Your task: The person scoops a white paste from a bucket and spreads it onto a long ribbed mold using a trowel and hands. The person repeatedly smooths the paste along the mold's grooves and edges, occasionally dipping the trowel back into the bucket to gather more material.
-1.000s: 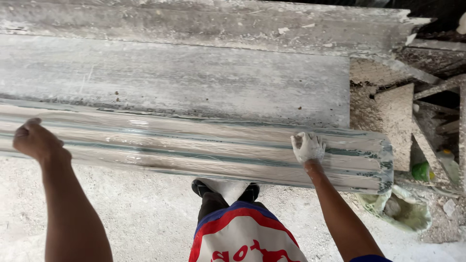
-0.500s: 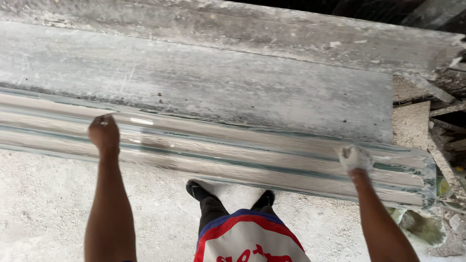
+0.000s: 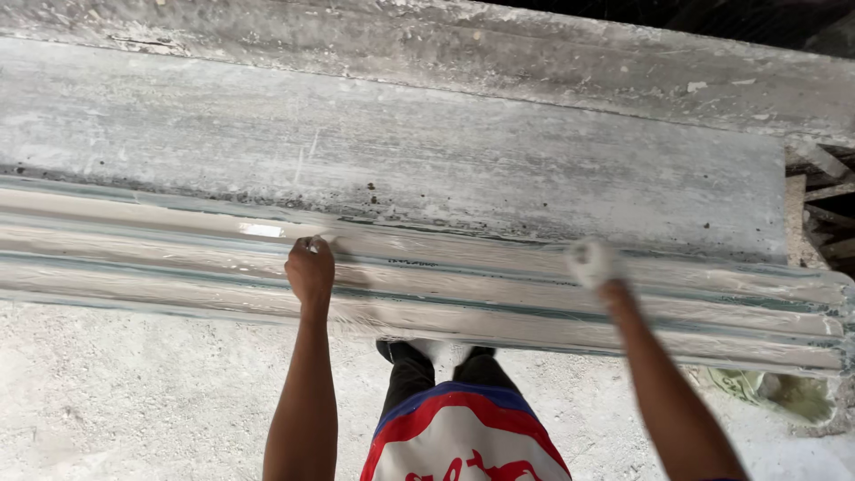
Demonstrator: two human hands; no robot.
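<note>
The long ribbed moulding (image 3: 499, 294) lay lengthwise along the near edge of the counter (image 3: 445, 160), running from the left edge of the view almost to the far right corner, where it ended just above a greenish lump on the floor (image 3: 134, 401). My left hand (image 3: 310, 270) rested on its upper ridge, fingers curled together into a loose fist around something small and pale — I could not tell what it was. My right hand (image 3: 595, 263), coated white, sat further along the same ridge; it was blurred, so I could not tell whether those fingers were spread or closed, only that they were touching the surface.

To work a piece like this well, I judged that both hands should press evenly and follow the line of the ridges rather than cut across them — a crosswise stroke would likely smear the grooves. Keeping the hands well apart seemed sensible too, since the piece was long and thin.

The moulding itself was pale cream with narrow grey-green lines in the hollows, its ridges parallel and shiny, as if wet. A small bright patch of glare showed near my left hand. The counter behind it was grey, streaked and dusty, with a crusted far edge. My dark shoes stood on the rough floor below.
</note>
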